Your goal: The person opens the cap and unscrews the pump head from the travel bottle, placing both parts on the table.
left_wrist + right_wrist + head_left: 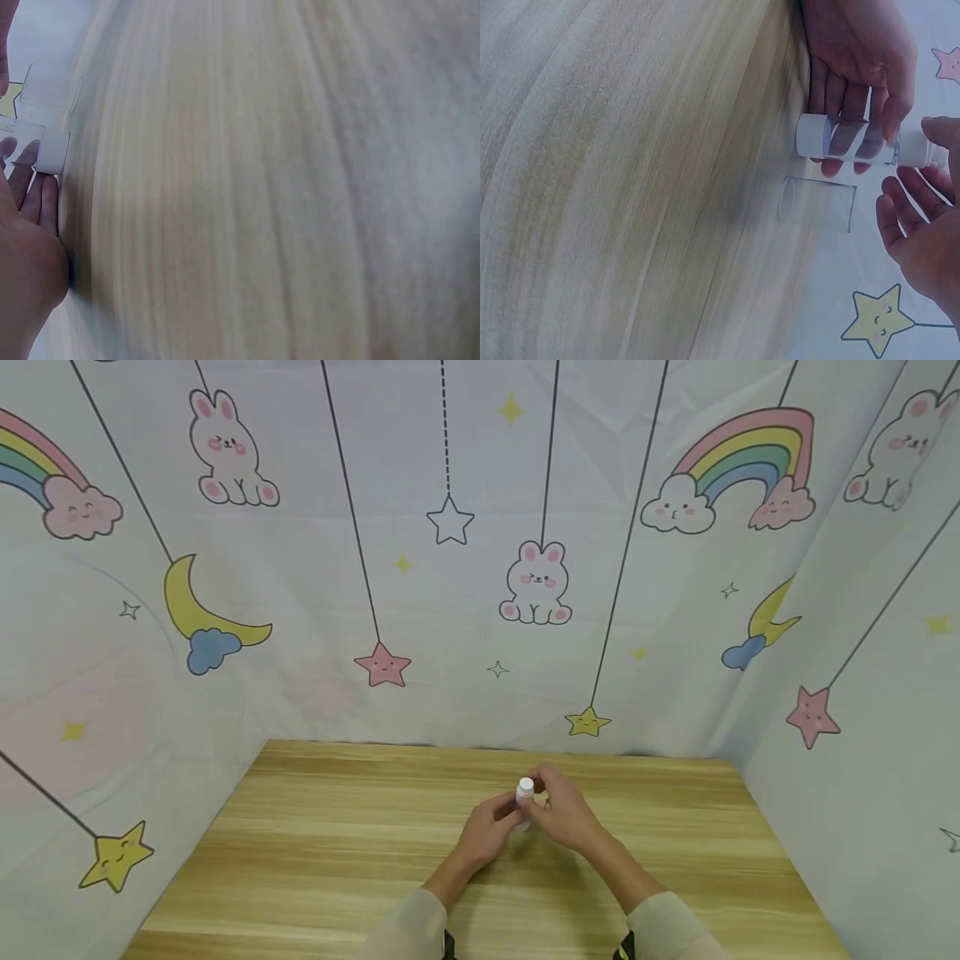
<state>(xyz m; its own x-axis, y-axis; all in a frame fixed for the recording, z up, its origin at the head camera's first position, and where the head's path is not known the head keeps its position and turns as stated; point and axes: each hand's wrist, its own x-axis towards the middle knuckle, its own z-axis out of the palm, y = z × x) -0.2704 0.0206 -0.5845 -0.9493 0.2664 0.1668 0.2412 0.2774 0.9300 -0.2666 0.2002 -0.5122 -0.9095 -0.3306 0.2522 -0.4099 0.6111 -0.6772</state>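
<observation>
A small pump bottle [862,140] with a clear body, white base and white top stands upright on the table between both hands. My left hand [483,832] grips its clear body, thumb on the near side and fingers behind, as the right wrist view shows. At the white top, my right hand [564,810] pinches with thumb and forefinger, the other fingers loosely bent. A clear, cylindrical cap [817,204] stands beside the bottle on the right hand's side. In the left wrist view, the bottle's white base [52,151] shows next to the left fingers.
The wood-grain table [337,860] runs back to a white curtain [465,710] printed with stars, bunnies and rainbows. More of this cloth hangs along the left and right sides.
</observation>
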